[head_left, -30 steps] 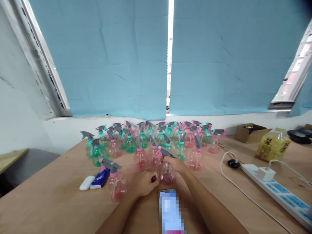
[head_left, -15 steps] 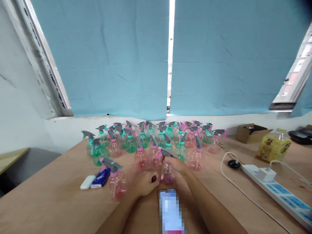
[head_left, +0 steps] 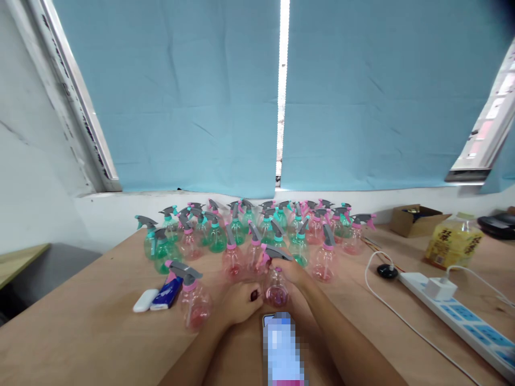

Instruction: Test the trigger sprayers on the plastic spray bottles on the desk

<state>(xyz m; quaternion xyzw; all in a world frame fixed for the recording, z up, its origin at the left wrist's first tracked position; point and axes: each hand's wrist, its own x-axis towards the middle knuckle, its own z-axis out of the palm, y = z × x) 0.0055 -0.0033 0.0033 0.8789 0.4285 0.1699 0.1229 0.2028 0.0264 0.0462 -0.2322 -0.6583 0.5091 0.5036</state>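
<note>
A small pink spray bottle with a grey trigger head stands on the wooden table in front of me. My right hand is closed around its neck, just under the trigger head. My left hand is curled against the left side of the bottle's round body. Another pink spray bottle stands just left of my left hand. Behind them stand several pink and green spray bottles in a crowd.
A phone with a blurred screen lies between my forearms. A white case and a blue packet lie at the left. At the right are a white power strip, cables, a yellow-labelled bottle and a cardboard box.
</note>
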